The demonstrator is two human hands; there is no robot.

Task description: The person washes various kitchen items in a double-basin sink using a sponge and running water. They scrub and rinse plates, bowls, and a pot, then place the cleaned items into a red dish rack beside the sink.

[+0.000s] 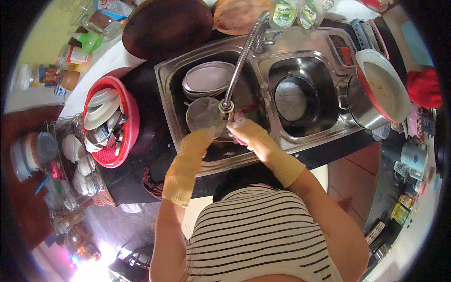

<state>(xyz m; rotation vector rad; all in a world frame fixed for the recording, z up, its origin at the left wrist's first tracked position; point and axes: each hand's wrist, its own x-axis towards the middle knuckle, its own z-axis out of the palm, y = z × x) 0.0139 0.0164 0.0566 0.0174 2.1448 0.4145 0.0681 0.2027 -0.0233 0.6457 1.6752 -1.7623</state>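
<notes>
My left hand point(209, 136), in a yellow sleeve with a ribbed cuff, is closed at the near edge of a round grey metal dish point(201, 114) in the left sink basin point(170, 105). Beside it, my right hand point(242, 129), in a matching sleeve, is closed on a reddish-pink cloth or scrubber point(238, 139); its exact kind is unclear. The flexible faucet point(244, 56) hangs down with its end just above both hands. Behind the round dish, oval metal plates point(209, 76) lie stacked. Fingertips of both hands are partly hidden.
The right basin holds a dark round pan point(296, 99). A large pot point(371, 101) stands right of the sink. At left are a red basin point(133, 124) of dishes and a wire rack point(70, 122). Round boards point(169, 28) and bottles point(285, 14) line the back.
</notes>
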